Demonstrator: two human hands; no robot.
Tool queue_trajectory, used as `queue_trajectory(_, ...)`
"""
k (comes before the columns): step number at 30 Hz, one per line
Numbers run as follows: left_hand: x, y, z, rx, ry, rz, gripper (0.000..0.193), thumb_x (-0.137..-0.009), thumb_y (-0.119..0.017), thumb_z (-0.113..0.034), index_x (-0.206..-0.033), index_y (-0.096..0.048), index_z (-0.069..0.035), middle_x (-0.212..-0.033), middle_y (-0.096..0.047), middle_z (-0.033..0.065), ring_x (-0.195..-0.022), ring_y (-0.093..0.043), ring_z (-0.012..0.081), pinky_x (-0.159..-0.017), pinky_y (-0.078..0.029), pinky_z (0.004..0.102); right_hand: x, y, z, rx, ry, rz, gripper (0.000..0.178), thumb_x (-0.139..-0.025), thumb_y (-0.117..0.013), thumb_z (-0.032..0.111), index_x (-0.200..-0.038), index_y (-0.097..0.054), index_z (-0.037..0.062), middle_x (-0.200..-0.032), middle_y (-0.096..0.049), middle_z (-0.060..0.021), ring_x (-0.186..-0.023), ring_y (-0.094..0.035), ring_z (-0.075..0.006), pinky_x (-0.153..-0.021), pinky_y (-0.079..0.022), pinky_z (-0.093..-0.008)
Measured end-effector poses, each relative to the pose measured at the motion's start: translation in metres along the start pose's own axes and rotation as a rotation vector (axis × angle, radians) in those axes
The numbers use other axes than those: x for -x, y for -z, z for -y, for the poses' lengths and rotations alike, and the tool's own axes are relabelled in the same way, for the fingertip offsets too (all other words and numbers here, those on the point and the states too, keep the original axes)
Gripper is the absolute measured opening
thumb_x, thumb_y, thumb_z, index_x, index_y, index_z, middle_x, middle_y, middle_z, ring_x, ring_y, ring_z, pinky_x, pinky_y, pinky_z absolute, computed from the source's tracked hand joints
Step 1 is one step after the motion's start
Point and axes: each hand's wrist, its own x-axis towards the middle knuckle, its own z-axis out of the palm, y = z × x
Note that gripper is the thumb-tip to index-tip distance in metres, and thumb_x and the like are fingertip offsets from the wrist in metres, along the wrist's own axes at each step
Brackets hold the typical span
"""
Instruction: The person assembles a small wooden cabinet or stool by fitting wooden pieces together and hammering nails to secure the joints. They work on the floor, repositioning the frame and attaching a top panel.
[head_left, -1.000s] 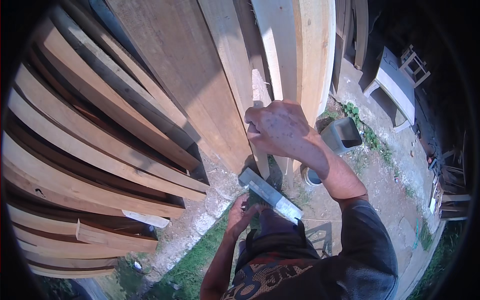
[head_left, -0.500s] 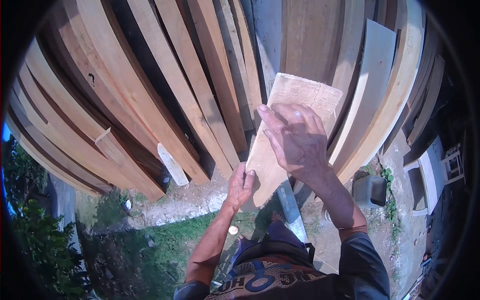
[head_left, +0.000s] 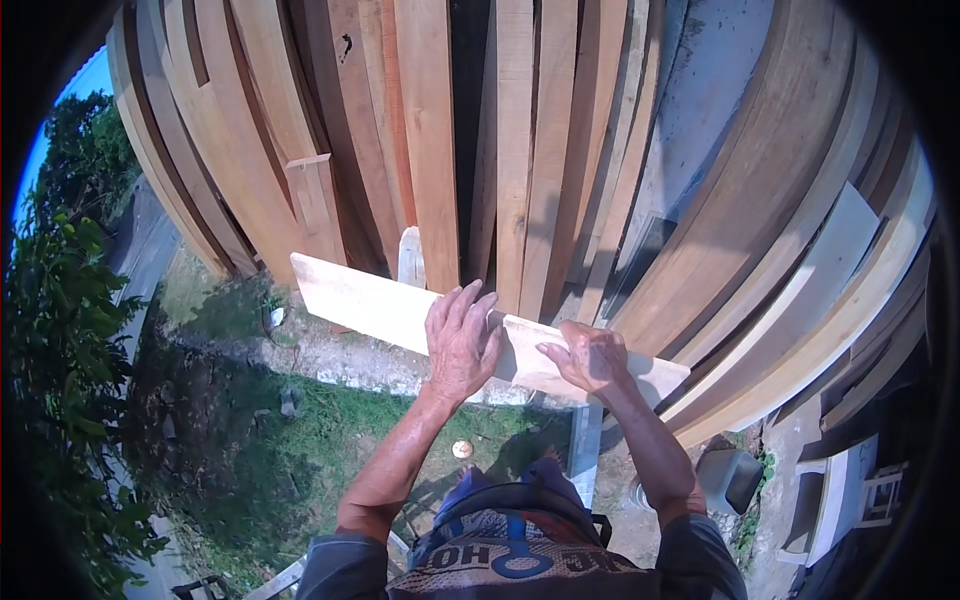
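A pale wooden board (head_left: 365,302) lies crosswise in front of me, sloping down to the right, its broad face in sunlight. My left hand (head_left: 462,345) grips it near the middle, with the fingers bent over the far edge. Right of that, my right hand (head_left: 592,360) is closed around the same far edge, its thumb pointing left along the face. Both undersides of the grip are hidden by the board. Part of the board's right end (head_left: 660,378) is in shade.
Long planks (head_left: 430,130) lean side by side along the far side, with more curving away at right (head_left: 850,330). Grass (head_left: 340,450) covers the ground near my feet. A grey container (head_left: 728,480) and a white piece of furniture (head_left: 845,500) stand at right; leafy branches (head_left: 70,400) hang at left.
The board has swung from pointing away from me to lying crosswise. My left hand has moved onto its far edge, and my right hand has gone from its face to gripping that edge.
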Motion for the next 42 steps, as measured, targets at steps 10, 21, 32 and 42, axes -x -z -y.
queue_trajectory(10,0.108,-0.028,0.053,1.627,1.075,-0.401,0.068,-0.089,-0.073,-0.018,-0.143,-0.037,0.001,-0.136,-0.053,0.0164,-0.124,-0.053,0.0292,-0.107,-0.043,0.0443,0.036,-0.053,0.043,-0.139,-0.266,-0.075,0.052,-0.086,-0.065,0.056,-0.082,-0.062,0.0045,-0.077,-0.068,-0.0209,-0.077,-0.067,-0.0407,-0.072,-0.052,-0.0505)
queue_trajectory(21,0.124,-0.018,0.021,1.581,1.03,-0.528,0.05,-0.086,-0.069,-0.012,-0.131,-0.05,0.0,-0.121,-0.062,0.0104,-0.111,-0.061,0.0249,-0.101,-0.048,0.039,0.103,-0.09,0.042,-0.179,-0.251,-0.208,0.047,-0.086,-0.069,0.049,-0.078,-0.059,0.0039,-0.068,-0.065,-0.0225,-0.067,-0.066,-0.0417,-0.061,-0.05,-0.0491)
queue_trajectory(32,0.139,-0.039,0.019,1.516,1.118,-0.278,0.04,-0.094,-0.066,-0.028,-0.126,-0.048,-0.012,-0.121,-0.057,0.0041,-0.11,-0.054,0.0168,-0.095,-0.045,0.0451,0.115,-0.075,0.033,-0.321,-0.117,-0.321,0.035,-0.082,-0.078,0.035,-0.076,-0.065,0.003,-0.072,-0.067,-0.0207,-0.066,-0.067,-0.038,-0.059,-0.051,-0.0447)
queue_trajectory(42,0.183,-0.062,-0.023,1.568,1.271,-0.312,0.044,-0.097,-0.063,-0.026,-0.133,-0.043,-0.011,-0.131,-0.055,0.0087,-0.12,-0.054,0.0246,-0.1,-0.043,0.0487,0.117,-0.051,0.004,-0.439,0.063,0.005,0.035,-0.085,-0.074,0.026,-0.112,-0.066,0.0054,-0.097,-0.07,-0.0202,-0.091,-0.068,-0.0396,-0.077,-0.054,-0.046)
